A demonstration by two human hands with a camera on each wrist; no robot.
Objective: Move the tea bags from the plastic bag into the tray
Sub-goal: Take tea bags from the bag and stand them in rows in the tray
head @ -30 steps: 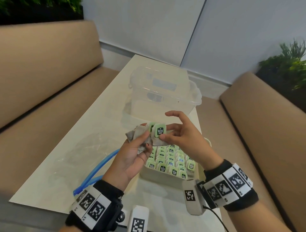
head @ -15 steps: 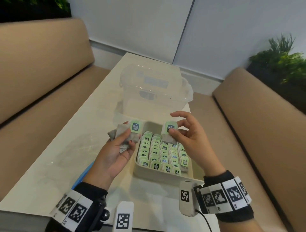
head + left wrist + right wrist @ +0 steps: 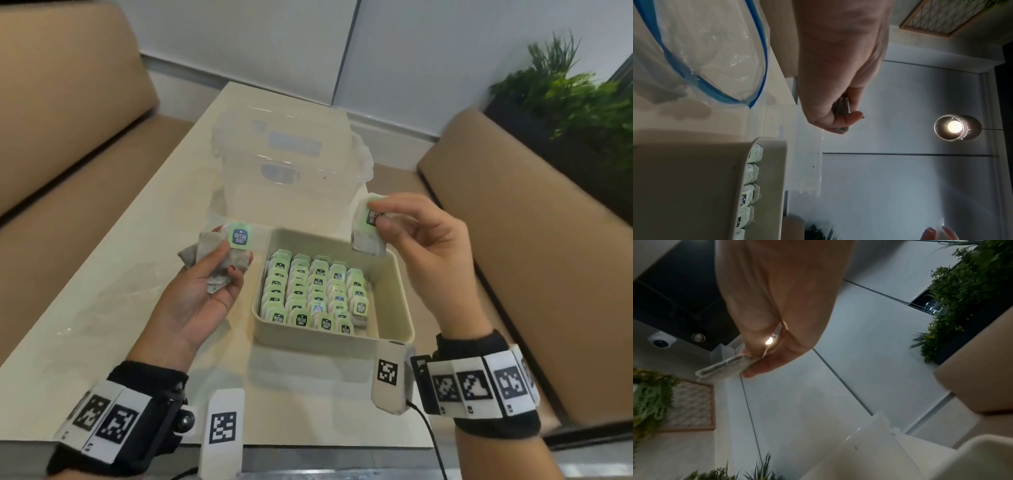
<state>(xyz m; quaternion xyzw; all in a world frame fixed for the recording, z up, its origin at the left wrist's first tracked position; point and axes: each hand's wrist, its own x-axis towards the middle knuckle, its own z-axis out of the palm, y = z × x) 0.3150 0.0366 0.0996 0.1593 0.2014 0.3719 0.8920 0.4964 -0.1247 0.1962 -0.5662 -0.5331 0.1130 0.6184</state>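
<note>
Several things line up across the table (image 3: pixel 113 260), starting at the far left with the plastic bag (image 3: pixel 701 53), lying slack and see-through with its blue zip seal gaping; whether any tea bags remain inside I cannot tell. Next, the left hand (image 3: pixel 202 291) cups a small bunch of tea bags (image 3: pixel 219 260), thumb pressed over them, one green tag upright on top. The tray (image 3: pixel 394 274) sits in the middle, its rows of tea bags (image 3: pixel 311 294) filling most of it, with a bare strip along the right side. Above its far right corner, the right hand (image 3: pixel 421 240) pinches a single tea bag (image 3: pixel 368 233) between thumb and fingers. That bag hangs close to the rim, so a careless release could drop it outside; the left hand's loose bundle could also spill if the palm tips.
</note>
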